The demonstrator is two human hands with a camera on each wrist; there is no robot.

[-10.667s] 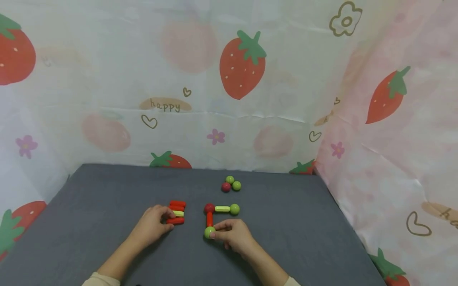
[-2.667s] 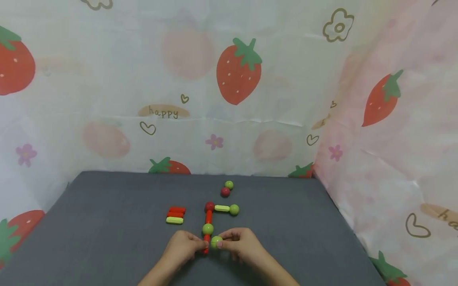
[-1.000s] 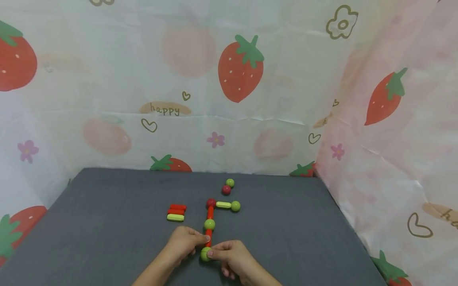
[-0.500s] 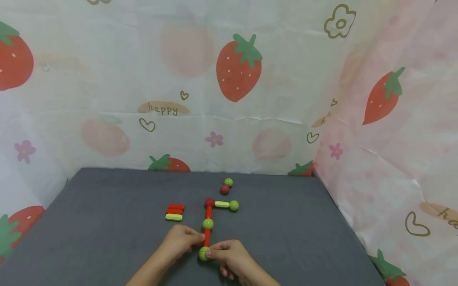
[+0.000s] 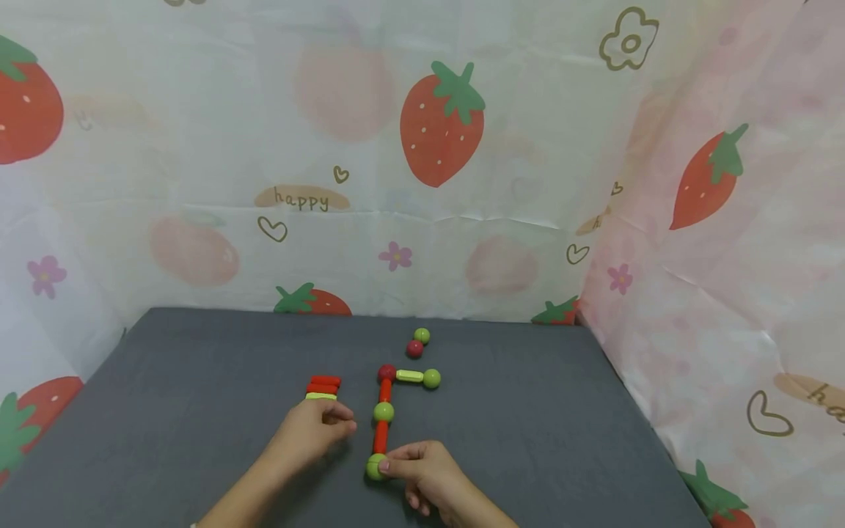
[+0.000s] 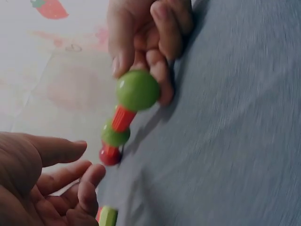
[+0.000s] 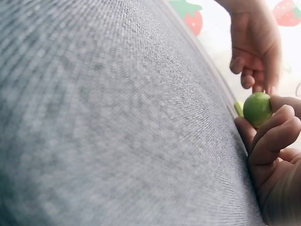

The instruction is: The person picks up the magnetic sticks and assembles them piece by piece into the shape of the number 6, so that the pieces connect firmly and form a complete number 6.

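Note:
In the head view, my right hand (image 5: 432, 477) pinches the near green ball (image 5: 375, 467) between thumb and finger. This ball ends a chain: a red rod (image 5: 381, 437), a middle green ball (image 5: 383, 412), another red rod (image 5: 386, 391) and a red ball (image 5: 386, 373). From the red ball a yellow-green rod (image 5: 410, 376) runs right to one more green ball (image 5: 432, 378). My left hand (image 5: 313, 429) is off the chain, to its left, fingers loosely bent around nothing. It partly covers a loose yellow-green rod (image 5: 321, 396) lying beside two red rods (image 5: 324, 385).
A loose green ball (image 5: 422, 336) and a loose red ball (image 5: 414, 349) sit together toward the back of the grey cloth-covered table (image 5: 528, 411). Behind and at the sides hangs a strawberry-printed curtain (image 5: 370, 147).
My left hand has let go of the nearer red rod and moved left toward the loose rods. Earlier, that rod and the near green ball were joined to the chain. The right hand stays put.

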